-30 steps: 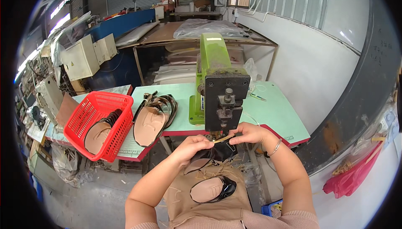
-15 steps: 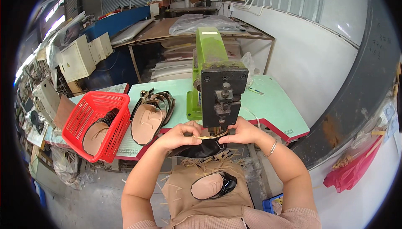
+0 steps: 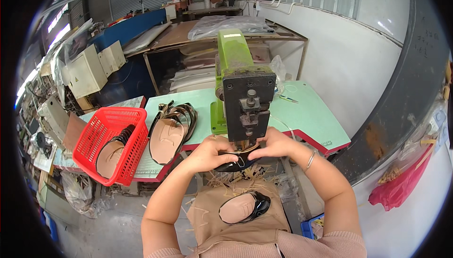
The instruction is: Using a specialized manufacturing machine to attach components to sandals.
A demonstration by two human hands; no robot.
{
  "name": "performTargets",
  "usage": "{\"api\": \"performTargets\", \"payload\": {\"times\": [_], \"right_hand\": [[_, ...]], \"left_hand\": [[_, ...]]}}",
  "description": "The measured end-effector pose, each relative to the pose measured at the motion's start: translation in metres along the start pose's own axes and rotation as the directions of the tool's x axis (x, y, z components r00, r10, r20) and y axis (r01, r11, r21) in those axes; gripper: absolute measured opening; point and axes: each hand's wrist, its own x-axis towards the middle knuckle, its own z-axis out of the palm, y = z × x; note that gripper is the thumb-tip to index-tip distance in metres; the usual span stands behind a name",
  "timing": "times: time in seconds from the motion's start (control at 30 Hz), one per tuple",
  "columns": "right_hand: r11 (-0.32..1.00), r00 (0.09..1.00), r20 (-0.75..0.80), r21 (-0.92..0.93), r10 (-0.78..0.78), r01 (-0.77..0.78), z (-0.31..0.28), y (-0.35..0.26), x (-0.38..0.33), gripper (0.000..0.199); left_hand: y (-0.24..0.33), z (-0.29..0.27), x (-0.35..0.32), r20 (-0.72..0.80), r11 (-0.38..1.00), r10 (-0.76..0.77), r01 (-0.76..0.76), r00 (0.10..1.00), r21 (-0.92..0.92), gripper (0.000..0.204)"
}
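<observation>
A shiny black shoe piece (image 3: 229, 166) is at the middle of the table's near edge, right under the dark head of a green sewing machine (image 3: 233, 53). Both hands hold it: the left hand (image 3: 211, 152) pinches its rim between thumb and fingers, the right hand (image 3: 273, 145) grips the rim's other side. Another shoe piece (image 3: 238, 207) lies below on a brown apron (image 3: 207, 213). Toward the left end of the table (image 3: 311, 114), a bundle of shoe pieces (image 3: 167, 137) rests beside a red basket (image 3: 123, 112) at the near edge; small snips (image 3: 289, 99) lie toward the far right edge.
</observation>
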Motion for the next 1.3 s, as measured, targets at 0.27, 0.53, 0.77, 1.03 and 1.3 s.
{"api": "performTargets", "payload": {"times": [0.27,0.53,0.77,1.03,1.3], "right_hand": [[0.980,0.999,-0.052,0.197,-0.015,0.025,0.012,-0.022,0.004,0.059],[0.989,0.991,-0.044,-0.088,-0.124,0.120,0.005,0.002,0.002,0.042],[0.973,0.978,0.174,-0.176,-0.117,0.148,-0.030,0.009,0.003,0.029],[0.975,0.983,0.150,-0.175,-0.110,0.136,-0.027,0.001,0.007,0.029],[0.992,0.998,0.045,0.119,-0.052,0.047,0.001,-0.031,0.012,0.056]], "left_hand": [[-0.029,-0.015,-0.011,0.017,0.998,0.053,-0.053,0.998,0.018,0.019],[-0.013,0.016,-0.001,-0.154,1.000,0.014,-0.013,0.988,0.004,0.022],[-0.005,0.034,-0.006,-0.397,0.991,0.063,-0.009,0.916,0.135,0.027],[-0.017,0.039,-0.012,-0.442,0.981,-0.115,0.032,0.890,-0.192,0.019],[-0.055,0.013,-0.022,-0.351,0.971,-0.043,-0.043,0.936,-0.234,0.015]]}}
